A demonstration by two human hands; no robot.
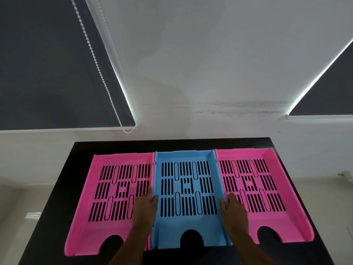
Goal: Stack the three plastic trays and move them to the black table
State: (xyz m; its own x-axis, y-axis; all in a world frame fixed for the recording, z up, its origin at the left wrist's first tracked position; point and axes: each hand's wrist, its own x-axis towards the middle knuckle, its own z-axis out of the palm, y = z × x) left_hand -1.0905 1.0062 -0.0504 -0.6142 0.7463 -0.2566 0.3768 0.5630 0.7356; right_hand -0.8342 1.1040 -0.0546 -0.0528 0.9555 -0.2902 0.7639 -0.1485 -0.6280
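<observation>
Three slotted plastic trays lie side by side on a black table (57, 217). A pink tray (91, 226) is on the left, a blue tray (189, 226) in the middle, and another pink tray (292, 224) on the right. My left hand (144, 211) grips the blue tray's left wall, with fingers over the seam to the left pink tray. On the other side, my right hand (235, 211) grips the blue tray's right wall. The blue tray's near end sits slightly above its neighbours.
A white wall (191, 73) stands right behind the table's far edge. Dark roller blinds hang at the upper left (47, 64) and far right (334, 83), with a bead chain (99, 73) on the left one. Pale floor shows on both sides of the table.
</observation>
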